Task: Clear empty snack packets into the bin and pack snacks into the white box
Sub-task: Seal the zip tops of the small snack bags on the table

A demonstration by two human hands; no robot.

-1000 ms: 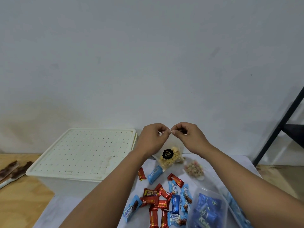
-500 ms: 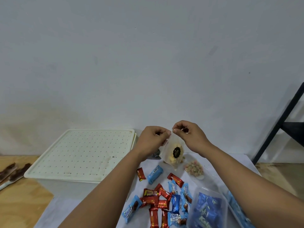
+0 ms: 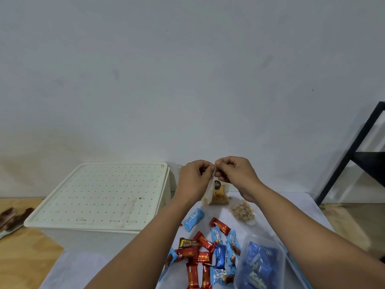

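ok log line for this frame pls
hands: left and right pinch clear snack pouch top | white box: lid on

Your left hand [image 3: 194, 178] and right hand [image 3: 235, 174] pinch the top edge of a small clear plastic snack bag with a black round label [image 3: 217, 191], held up over the far edge of the white-covered table [image 3: 87, 268]. Red and blue wrapped snacks [image 3: 206, 247] lie scattered nearer you, beside a lidded white perforated plastic box [image 3: 100, 195] at the left.
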